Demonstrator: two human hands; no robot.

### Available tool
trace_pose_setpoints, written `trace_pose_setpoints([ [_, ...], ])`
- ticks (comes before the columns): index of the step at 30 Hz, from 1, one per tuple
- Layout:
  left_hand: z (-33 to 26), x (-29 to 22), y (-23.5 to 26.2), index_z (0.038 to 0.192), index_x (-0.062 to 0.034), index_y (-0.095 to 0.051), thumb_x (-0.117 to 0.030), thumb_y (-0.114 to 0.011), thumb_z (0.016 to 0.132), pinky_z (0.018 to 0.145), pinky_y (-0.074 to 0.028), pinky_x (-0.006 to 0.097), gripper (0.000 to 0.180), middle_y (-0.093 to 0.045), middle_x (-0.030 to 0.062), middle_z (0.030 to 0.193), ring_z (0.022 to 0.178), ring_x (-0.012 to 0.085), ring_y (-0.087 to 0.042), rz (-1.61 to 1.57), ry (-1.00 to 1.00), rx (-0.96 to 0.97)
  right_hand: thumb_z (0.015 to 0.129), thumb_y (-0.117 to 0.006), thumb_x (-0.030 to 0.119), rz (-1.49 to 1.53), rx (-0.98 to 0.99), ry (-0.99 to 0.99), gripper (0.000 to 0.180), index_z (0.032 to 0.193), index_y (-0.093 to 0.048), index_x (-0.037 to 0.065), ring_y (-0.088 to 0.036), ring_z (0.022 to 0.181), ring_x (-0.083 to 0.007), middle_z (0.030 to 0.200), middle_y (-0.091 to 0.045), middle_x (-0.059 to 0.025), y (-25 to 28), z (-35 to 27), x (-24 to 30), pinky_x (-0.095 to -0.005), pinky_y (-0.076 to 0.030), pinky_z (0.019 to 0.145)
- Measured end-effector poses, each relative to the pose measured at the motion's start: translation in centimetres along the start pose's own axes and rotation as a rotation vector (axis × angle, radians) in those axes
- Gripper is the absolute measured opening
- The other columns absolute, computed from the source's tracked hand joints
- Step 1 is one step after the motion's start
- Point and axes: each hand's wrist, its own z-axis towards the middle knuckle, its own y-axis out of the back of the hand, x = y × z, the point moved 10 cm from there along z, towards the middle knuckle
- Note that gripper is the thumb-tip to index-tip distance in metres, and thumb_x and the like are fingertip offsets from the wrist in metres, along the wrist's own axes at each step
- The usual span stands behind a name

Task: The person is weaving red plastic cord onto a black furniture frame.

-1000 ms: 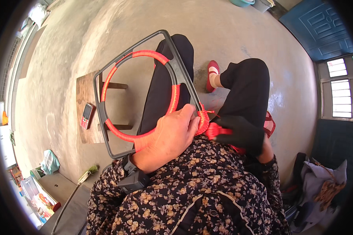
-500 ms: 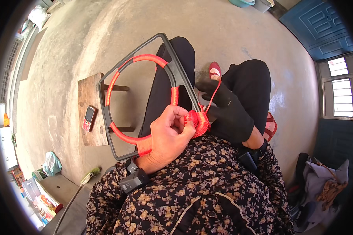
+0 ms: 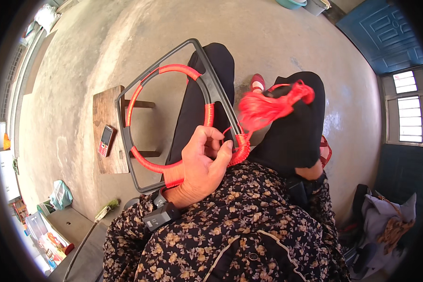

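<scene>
A black plastic frame (image 3: 216, 89) with an inner ring rests tilted on my left thigh. Red cord (image 3: 209, 115) is wound round stretches of the ring, thickest at its lower right corner. My left hand (image 3: 203, 157) is bare and closed on the ring's lower part, thumb and forefinger close together beside the thick winding (image 3: 241, 149). A loose bundle of red cord (image 3: 267, 111), smeared by motion, lies across my right hand (image 3: 298, 129), which wears a black glove. That hand seems closed on the bundle; its fingers are mostly hidden, dark against my black trousers.
A low wooden stool (image 3: 105, 101) stands to the left with a red mobile phone (image 3: 106, 141) on it. A brush-tipped stick (image 3: 101, 214) leans at lower left. Grey cloth (image 3: 385, 218) lies at lower right; a blue door (image 3: 378, 33) is far right.
The red cord bundle has left my left fingers and swung up and right with my right hand. My left hand and the frame have barely moved.
</scene>
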Motion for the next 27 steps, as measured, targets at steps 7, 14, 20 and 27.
trace_pose_setpoints([
  [7,0.1,0.4,-2.0,0.135,0.0072,-0.042,-0.011,-0.068,0.095,0.068,-0.051,0.028,0.051,-0.069,0.0106,0.085,0.072,0.0101,-0.061,0.121,0.124,0.185,0.094,-0.069,0.012,-0.323,-0.205,-0.169,0.027,0.118,-0.064,0.000,-0.066,0.076,-0.0134,0.092,-0.068,-0.0045,18.2,-2.9,-1.2,-0.0289,-0.055,0.068],
  [14,0.5,2.0,-2.9,0.124,0.0074,-0.052,-0.016,-0.062,0.102,0.065,-0.045,0.022,0.034,-0.063,-0.0014,0.078,0.074,0.0031,-0.054,-0.050,0.236,0.269,0.096,-0.065,0.041,0.257,-0.966,0.040,0.038,0.110,-0.058,0.006,-0.057,0.080,-0.0166,0.086,-0.059,-0.0029,41.0,-12.1,-5.1,-0.0391,-0.046,0.076],
  [20,0.5,3.4,-5.0,0.109,0.0019,-0.058,-0.020,-0.056,0.106,0.075,-0.049,0.023,0.022,-0.060,-0.0018,0.085,0.077,0.0047,-0.055,-0.255,0.433,0.391,0.093,-0.066,0.046,-0.074,-0.473,-0.268,0.039,0.102,-0.055,0.009,-0.054,0.089,-0.0179,0.086,-0.057,-0.0027,25.4,-8.9,-4.0,-0.0460,-0.042,0.087],
  [27,0.5,4.0,-5.8,0.097,-0.0014,-0.059,-0.023,-0.058,0.105,0.075,-0.059,0.029,0.023,-0.068,0.0074,0.088,0.077,0.0152,-0.069,-0.401,0.643,0.318,0.098,-0.064,0.013,-0.128,0.404,-0.381,0.033,0.126,-0.061,-0.002,-0.065,0.084,-0.0117,0.095,-0.068,-0.0053,-0.4,-3.3,-4.6,-0.0291,-0.052,0.074],
])
